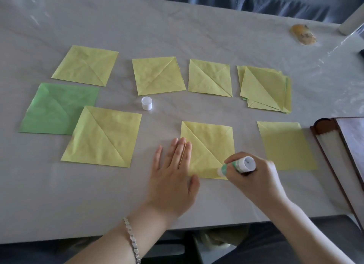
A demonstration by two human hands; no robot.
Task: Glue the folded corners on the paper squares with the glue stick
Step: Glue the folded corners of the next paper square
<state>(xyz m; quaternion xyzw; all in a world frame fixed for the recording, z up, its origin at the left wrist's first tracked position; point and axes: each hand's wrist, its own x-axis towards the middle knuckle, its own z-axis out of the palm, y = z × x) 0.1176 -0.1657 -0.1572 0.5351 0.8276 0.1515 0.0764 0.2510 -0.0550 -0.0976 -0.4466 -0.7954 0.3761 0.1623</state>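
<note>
- While the left hand (173, 169) lies flat with straight fingers, its fingertips over the left edge of a yellow paper square (212, 143), the right hand (254, 177) wraps round a green-and-white glue stick (236, 166) and sets its tip on that square's near corner.
- The square lies on the grey tabletop (197, 37) between the two hands, a diagonal fold running from its far left corner down toward the glue tip.
- The stick's white cap (147, 103) stands beyond the left hand, well apart from both hands.
- More sheets surround the work: a folded yellow square (102, 137) and a green square (57, 108) to the left of the left hand, a stack of folded squares (264, 86) beyond the right hand, and a flat yellow sheet (285, 145) just to its right.
- The step likely goes best with the flat hand bearing down firmly, so the thin paper neither slides nor crumples under the stick.
- Light, short strokes from the fold outward to the corner tip should avoid lifting the flap. Glue kept inside the paper's edge should stop the square sticking to the tabletop.
</note>
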